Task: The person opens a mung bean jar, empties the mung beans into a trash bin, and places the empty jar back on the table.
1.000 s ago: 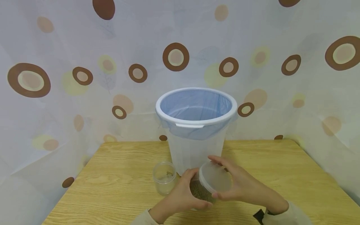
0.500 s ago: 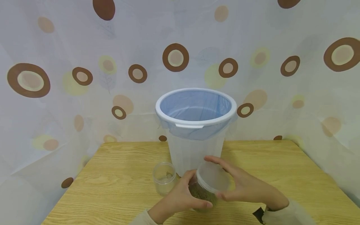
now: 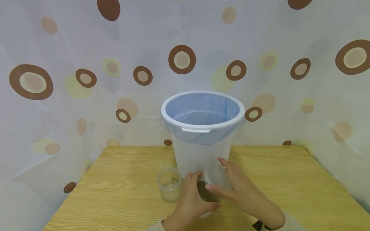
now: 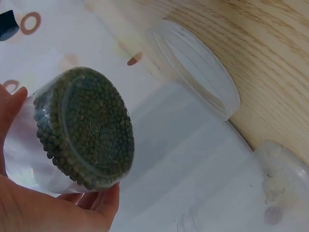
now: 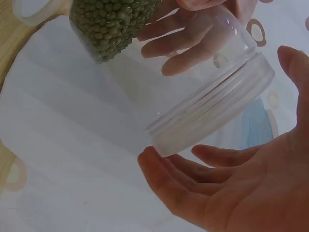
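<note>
A clear plastic jar [image 4: 26, 164] partly filled with green mung beans [image 3: 206, 193] is held tilted above the table. My left hand [image 3: 189, 202] grips it, with the thumb on one side and the fingers on the other. The frosted screw lid [image 5: 219, 113] is on the jar's mouth. My right hand [image 5: 231, 193] is cupped around the lid, with fingertips right at its rim and the thumb a little apart from it. Left of the jar stands a second clear jar [image 3: 166, 194], open, with some dark bits inside.
A white bin [image 3: 188, 155] with a blue bag liner [image 3: 202, 109] stands behind the hands on the wooden table [image 3: 115, 186]. A translucent ring-like lid [image 4: 222, 89] lies beside the bin's base. A curtain [image 3: 138, 38] with brown ovals hangs behind.
My right hand has turned about the lid: its thumb has moved left and up, its index finger to the right. My left hand still holds the jar, which has shifted only slightly.
</note>
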A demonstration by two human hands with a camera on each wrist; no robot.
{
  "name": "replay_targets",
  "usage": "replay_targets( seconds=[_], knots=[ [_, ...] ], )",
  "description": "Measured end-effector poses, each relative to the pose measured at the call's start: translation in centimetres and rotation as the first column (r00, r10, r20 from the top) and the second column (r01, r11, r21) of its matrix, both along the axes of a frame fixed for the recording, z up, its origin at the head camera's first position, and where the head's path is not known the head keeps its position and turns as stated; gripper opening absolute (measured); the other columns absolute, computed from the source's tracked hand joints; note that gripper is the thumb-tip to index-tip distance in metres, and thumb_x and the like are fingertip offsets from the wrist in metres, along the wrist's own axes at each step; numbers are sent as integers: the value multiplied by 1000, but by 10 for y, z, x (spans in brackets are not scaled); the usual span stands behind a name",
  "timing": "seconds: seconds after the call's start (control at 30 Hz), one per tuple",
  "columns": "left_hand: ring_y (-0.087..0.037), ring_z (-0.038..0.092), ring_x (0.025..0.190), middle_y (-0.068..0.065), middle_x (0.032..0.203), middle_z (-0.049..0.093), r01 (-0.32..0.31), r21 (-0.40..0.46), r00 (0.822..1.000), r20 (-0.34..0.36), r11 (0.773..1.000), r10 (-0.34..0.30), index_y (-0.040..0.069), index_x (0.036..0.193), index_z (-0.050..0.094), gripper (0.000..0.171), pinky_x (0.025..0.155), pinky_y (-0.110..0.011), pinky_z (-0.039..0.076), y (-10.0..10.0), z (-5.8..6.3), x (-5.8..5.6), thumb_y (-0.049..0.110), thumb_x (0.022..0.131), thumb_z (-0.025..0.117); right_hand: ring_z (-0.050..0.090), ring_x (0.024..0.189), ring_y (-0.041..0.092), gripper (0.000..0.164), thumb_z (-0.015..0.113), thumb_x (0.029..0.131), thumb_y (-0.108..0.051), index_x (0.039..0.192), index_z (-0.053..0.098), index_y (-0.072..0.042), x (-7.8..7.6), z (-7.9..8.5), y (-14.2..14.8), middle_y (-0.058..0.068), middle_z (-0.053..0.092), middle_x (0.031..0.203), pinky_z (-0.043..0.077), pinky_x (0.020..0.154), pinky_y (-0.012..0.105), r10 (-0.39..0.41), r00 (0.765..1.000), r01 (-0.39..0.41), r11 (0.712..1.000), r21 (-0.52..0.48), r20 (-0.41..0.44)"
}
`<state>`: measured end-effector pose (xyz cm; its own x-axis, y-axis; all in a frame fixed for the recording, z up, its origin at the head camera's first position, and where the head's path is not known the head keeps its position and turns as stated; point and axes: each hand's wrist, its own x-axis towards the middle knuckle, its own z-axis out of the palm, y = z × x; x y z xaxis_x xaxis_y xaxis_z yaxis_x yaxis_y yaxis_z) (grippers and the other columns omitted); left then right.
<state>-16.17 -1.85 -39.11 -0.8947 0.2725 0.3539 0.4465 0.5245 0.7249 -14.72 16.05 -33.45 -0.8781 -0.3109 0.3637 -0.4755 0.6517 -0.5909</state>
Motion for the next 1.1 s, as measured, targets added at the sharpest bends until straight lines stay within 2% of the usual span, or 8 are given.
replay_targets(
  seconds=[0.1,0.23,0.6,0.73,0.93,1.1],
  knots=[
    [-21,47,105,-3,113,48,-23,-30,997,-76,999,21,4,130,45,89,91,-39,45,1,1,-1,39,62,90,51,117,38,85,70,84,-47,141,35,6,-2,4,-2,24,49,131,46,90,53,-45,998,44,999,24,32],
    [-20,46,105,-3,114,47,-17,-34,996,-84,999,14,4,130,45,88,92,-39,44,-1,5,-1,37,63,90,55,108,32,85,73,82,-47,139,37,5,-4,8,-2,19,53,122,49,84,47,-55,997,54,998,21,56],
    [-24,49,107,-5,116,50,47,-11,998,-35,999,-47,2,130,47,89,92,-40,45,-11,7,-2,38,61,91,56,104,24,79,78,78,-43,135,43,-1,-5,0,-3,10,55,117,50,81,40,-10,999,10,1000,-3,-41],
    [-24,49,107,-4,117,50,61,2,998,-13,998,-61,2,130,47,88,92,-39,45,-10,7,-1,38,62,90,56,105,25,80,78,77,-43,136,43,-2,-5,-2,-1,11,55,118,50,81,41,-7,999,7,1000,-1,-41],
    [-17,49,108,1,118,51,87,37,993,75,996,-89,7,129,49,85,93,-35,44,-10,8,1,38,62,90,53,111,25,81,76,79,-46,140,40,-7,0,1,3,9,53,123,48,85,45,15,999,-14,1000,-19,35],
    [-15,49,108,5,118,50,137,70,979,143,988,-146,9,129,50,82,95,-34,42,-12,9,-1,36,62,90,53,110,23,80,77,79,-43,140,40,-7,1,1,8,8,53,126,49,84,40,59,998,-59,998,-5,12]
  ],
)
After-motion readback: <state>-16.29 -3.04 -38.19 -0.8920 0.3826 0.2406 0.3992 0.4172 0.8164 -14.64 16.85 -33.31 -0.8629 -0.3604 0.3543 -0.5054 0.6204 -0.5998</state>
